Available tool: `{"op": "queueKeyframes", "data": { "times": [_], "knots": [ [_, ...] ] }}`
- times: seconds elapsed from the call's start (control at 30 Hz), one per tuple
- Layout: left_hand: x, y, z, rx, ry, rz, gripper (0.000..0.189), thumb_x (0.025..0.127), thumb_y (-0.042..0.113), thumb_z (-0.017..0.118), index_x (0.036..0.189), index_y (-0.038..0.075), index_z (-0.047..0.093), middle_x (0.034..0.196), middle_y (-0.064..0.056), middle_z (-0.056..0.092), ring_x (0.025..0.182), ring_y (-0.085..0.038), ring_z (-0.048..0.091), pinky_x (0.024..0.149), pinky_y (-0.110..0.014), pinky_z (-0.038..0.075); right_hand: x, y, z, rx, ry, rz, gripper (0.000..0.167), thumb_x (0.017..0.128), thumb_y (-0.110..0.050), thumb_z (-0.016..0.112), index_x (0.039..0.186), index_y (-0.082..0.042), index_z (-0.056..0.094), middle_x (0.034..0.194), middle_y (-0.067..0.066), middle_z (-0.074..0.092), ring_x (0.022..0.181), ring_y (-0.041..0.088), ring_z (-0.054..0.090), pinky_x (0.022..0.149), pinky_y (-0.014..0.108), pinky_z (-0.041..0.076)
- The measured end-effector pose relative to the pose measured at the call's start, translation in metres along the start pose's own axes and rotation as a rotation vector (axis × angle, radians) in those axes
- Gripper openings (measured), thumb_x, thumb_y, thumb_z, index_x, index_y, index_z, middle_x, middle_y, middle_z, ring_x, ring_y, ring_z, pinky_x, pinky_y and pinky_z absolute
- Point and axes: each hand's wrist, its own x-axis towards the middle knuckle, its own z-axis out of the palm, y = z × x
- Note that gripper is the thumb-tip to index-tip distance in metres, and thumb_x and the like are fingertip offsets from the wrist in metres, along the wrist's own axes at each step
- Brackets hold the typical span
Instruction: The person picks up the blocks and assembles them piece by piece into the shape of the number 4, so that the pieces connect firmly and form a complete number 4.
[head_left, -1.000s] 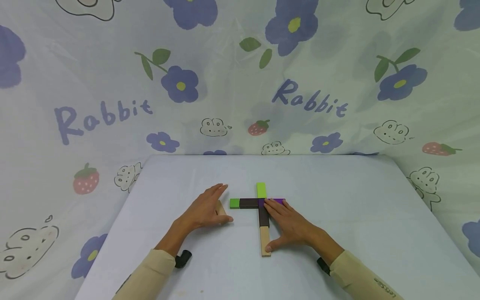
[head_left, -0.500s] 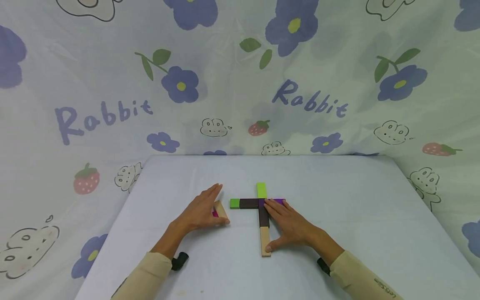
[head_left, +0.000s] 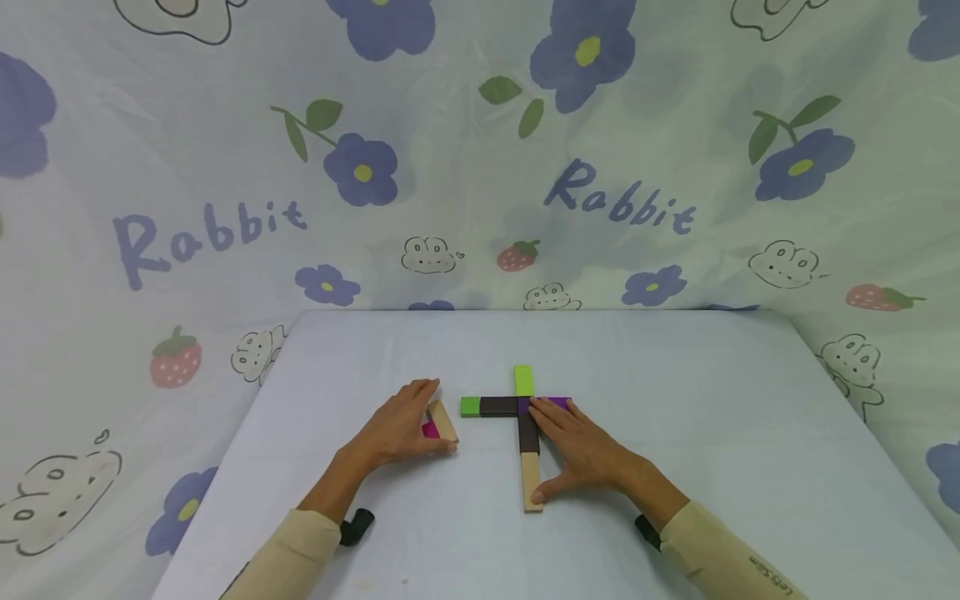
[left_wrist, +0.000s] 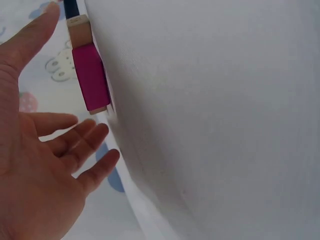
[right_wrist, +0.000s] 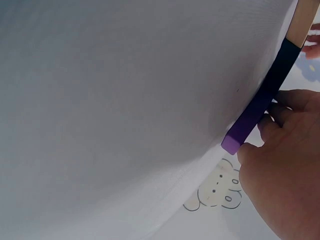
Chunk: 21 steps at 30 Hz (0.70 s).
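Observation:
In the head view my left hand (head_left: 393, 425) is spread beside a pale wooden block (head_left: 443, 420) and a magenta block (head_left: 430, 430), thumb low at the wooden block's near end. The left wrist view shows its fingers loose and apart from the magenta block (left_wrist: 91, 77). To the right, several blocks form a cross: lime (head_left: 523, 381) on top, a green cube (head_left: 470, 407) and a dark brown block (head_left: 498, 407) leftward, purple (head_left: 557, 402) rightward, dark brown and pale wood (head_left: 531, 475) downward. My right hand (head_left: 588, 454) rests fingertips on the purple part, thumb on the pale wood block.
A white cloth covers the table (head_left: 675, 358), and a patterned curtain (head_left: 480, 167) stands behind it. Black wrist pieces, one by the left sleeve (head_left: 357, 527) and one by the right, hang close over the cloth.
My left hand has drawn slightly left and its fingers have lowered, so more of the pale wooden block and the magenta block show. The right hand and the cross stay still.

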Motion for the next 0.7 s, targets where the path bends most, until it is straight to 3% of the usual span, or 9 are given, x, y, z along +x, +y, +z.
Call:
{"op": "queueKeyframes", "data": {
  "times": [0.33, 0.7],
  "knots": [
    [-0.0006, 0.0016, 0.0002, 0.029, -0.01, -0.023, 0.098, 0.074, 0.056, 0.085, 0.145, -0.001, 0.049, 0.141, -0.018, 0.05, 0.119, -0.03, 0.052, 0.099, -0.049, 0.048, -0.0002, -0.0003, 0.0003, 0.004, 0.006, -0.01, 0.131, 0.067, -0.08, 0.073, 0.159, -0.002, 0.025, 0.167, 0.01, 0.021, 0.153, 0.028, 0.017, 0.122, 0.054, 0.011],
    [0.002, 0.0058, 0.0015, 0.061, -0.023, -0.034, 0.085, 0.075, 0.05, 0.087, 0.137, 0.0, 0.057, 0.13, -0.014, 0.055, 0.113, -0.025, 0.052, 0.093, -0.042, 0.051, -0.0003, -0.0005, -0.0001, 0.008, 0.006, -0.007, 0.131, 0.067, -0.08, 0.074, 0.159, -0.002, 0.025, 0.167, 0.01, 0.022, 0.153, 0.028, 0.018, 0.122, 0.054, 0.011]
  ]
}}
